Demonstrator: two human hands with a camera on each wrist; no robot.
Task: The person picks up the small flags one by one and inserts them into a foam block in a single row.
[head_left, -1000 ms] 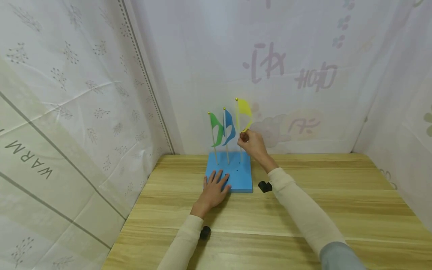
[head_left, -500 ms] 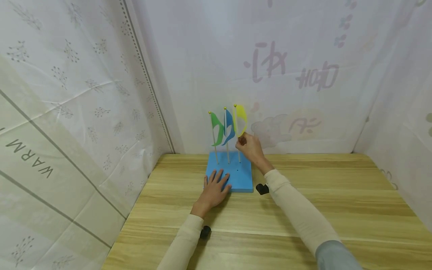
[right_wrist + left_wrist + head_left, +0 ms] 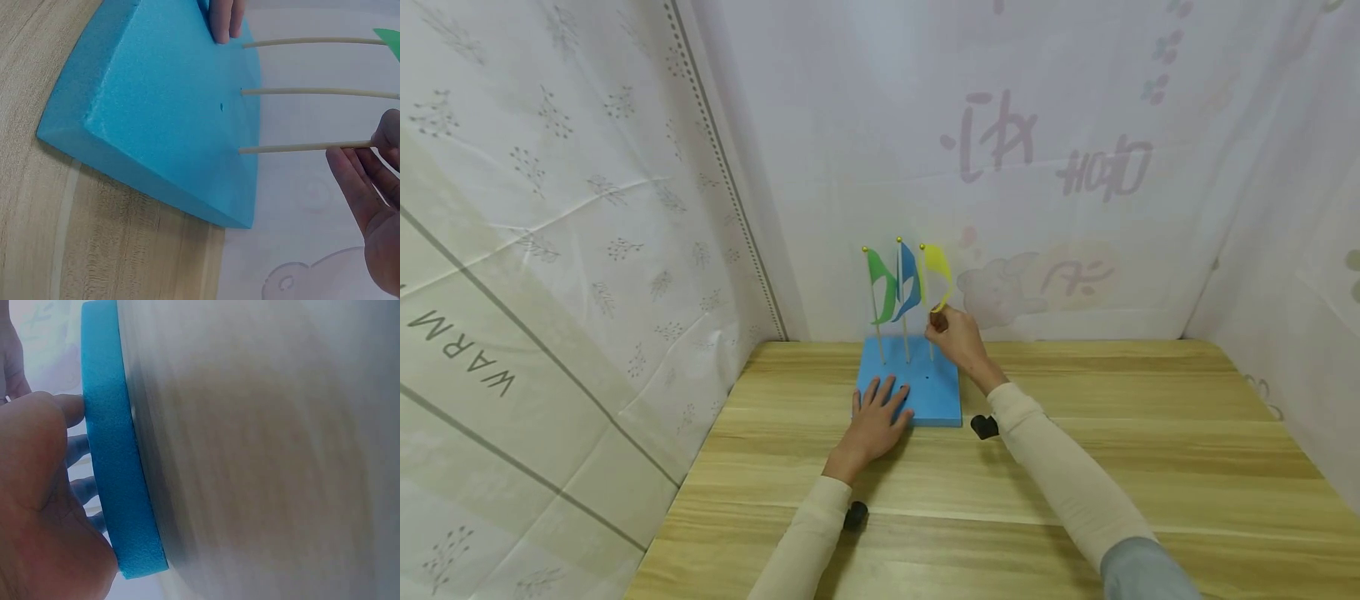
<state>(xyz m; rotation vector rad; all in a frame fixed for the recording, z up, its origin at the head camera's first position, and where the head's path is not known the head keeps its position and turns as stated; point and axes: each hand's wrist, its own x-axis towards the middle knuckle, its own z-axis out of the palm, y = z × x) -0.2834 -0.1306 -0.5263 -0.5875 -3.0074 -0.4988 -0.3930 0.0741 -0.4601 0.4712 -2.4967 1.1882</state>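
Observation:
A blue foam block [image 3: 936, 396] lies on the table, with a green flag [image 3: 883, 287] and a blue flag [image 3: 909, 283] upright in its back row. At the right of that row, my right hand [image 3: 958, 337] pinches the stick of a yellow flag [image 3: 937, 275] below its cloth. In the right wrist view the foot of this flag's stick [image 3: 281, 149] meets the foam. My left hand [image 3: 876, 421] rests spread on the block's front left part, fingers straight. In the left wrist view its fingers [image 3: 74, 409] lie across the block's top.
A small dark hole [image 3: 927, 377] shows in the block's top. The wooden table [image 3: 1112, 450] reaches to the printed white curtain [image 3: 850, 167] behind the block. Another curtain [image 3: 550, 250] hangs along the left. Black wrist-camera mounts [image 3: 985, 427] stick out by the sleeves.
The yellow flag has come down and slightly left with my right hand, its stick now standing in the block. My left hand has stayed in place.

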